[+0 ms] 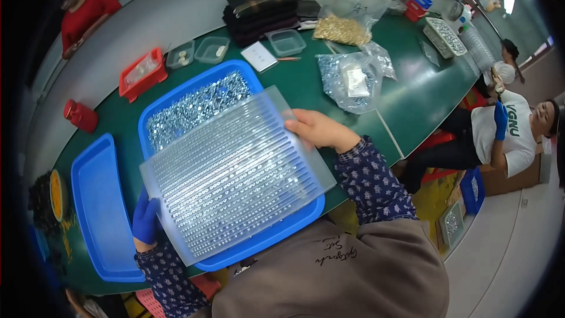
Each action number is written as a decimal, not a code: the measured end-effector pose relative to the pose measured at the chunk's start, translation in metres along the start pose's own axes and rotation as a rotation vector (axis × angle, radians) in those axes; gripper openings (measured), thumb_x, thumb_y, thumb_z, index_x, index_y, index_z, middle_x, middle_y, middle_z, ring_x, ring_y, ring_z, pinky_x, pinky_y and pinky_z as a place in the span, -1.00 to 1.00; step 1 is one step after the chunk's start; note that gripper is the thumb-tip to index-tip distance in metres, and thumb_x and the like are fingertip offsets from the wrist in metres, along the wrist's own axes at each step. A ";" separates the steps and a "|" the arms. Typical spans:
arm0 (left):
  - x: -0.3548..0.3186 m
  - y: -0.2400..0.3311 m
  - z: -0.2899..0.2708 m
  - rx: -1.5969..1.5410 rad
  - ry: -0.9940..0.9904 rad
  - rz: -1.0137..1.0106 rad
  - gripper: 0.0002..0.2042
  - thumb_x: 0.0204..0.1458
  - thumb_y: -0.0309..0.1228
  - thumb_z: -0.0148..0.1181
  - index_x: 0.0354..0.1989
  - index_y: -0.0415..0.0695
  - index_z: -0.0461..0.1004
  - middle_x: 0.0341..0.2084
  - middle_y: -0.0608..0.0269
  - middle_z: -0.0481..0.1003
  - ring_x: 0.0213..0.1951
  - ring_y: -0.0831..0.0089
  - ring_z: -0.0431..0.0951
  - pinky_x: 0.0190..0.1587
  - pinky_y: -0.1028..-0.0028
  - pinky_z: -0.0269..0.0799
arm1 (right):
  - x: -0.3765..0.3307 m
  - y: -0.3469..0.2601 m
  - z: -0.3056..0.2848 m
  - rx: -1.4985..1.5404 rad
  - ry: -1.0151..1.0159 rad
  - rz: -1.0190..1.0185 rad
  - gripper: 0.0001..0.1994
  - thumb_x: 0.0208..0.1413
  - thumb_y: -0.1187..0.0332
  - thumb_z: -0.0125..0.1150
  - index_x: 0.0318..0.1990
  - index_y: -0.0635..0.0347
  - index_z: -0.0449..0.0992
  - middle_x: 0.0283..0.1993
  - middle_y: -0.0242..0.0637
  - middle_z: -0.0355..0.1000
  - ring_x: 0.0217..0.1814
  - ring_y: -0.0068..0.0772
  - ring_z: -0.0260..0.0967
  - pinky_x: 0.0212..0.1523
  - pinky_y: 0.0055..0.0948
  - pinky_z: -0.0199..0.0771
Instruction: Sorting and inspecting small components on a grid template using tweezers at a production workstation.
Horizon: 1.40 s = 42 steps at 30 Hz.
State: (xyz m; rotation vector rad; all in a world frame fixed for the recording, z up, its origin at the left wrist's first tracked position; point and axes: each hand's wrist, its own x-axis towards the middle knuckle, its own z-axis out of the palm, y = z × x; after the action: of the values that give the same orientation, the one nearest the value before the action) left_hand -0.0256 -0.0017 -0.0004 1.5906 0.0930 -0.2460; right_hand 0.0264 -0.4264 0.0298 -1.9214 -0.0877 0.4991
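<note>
I hold a clear ridged plastic sorting plate [235, 171], its grooves filled with rows of small shiny metal parts, tilted over a blue tray [268, 237]. My left hand [144, 219], in a blue glove, grips the plate's lower left edge. My bare right hand [321, 130] grips its upper right edge. Under the plate, the blue tray holds a heap of small silver metal parts [194, 106] at its far end.
An empty blue tray [100, 206] lies to the left on the green table [412, 100]. Beyond are a red box [141, 72], a red can [80, 115], small clear containers [286, 42], bags of metal parts [350, 79] and folded dark cloth [262, 9]. A person sits at right.
</note>
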 end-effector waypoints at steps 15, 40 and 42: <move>0.019 -0.014 -0.022 -0.122 -0.041 0.023 -0.58 0.09 -0.37 -0.18 0.11 -0.29 0.06 0.05 0.12 0.18 0.01 0.39 0.25 0.04 0.47 0.16 | 0.007 0.010 -0.011 -0.052 -0.008 -0.084 -0.64 0.07 0.09 -0.11 -0.16 0.18 0.36 -0.68 -0.39 0.24 -0.79 -0.59 0.11 -0.75 -0.59 0.13; 0.026 -0.015 -0.007 -0.246 -0.239 0.053 -0.52 0.08 -0.23 -0.20 0.14 -0.19 0.02 0.04 0.14 0.19 0.01 0.33 0.25 0.06 0.37 0.12 | -0.124 0.070 -0.143 0.116 0.873 -0.227 -0.75 0.04 0.33 0.01 -0.13 0.21 0.35 -0.60 -0.49 0.29 -0.58 -0.72 0.22 -0.61 -0.69 0.26; 0.027 -0.016 -0.002 -0.288 -0.249 0.032 -0.53 0.09 -0.17 -0.24 0.15 -0.12 0.04 0.04 0.14 0.19 0.00 0.31 0.25 0.05 0.31 0.13 | -0.135 0.102 -0.176 -0.030 0.984 -0.148 -0.74 0.02 0.35 0.02 -0.13 0.26 0.34 -0.54 -0.42 0.32 -0.53 -0.66 0.26 -0.53 -0.63 0.31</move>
State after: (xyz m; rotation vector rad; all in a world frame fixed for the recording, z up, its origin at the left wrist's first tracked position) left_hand -0.0027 -0.0012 -0.0219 1.2647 -0.0869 -0.3863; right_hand -0.0462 -0.6589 0.0341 -1.9741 0.3979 -0.5728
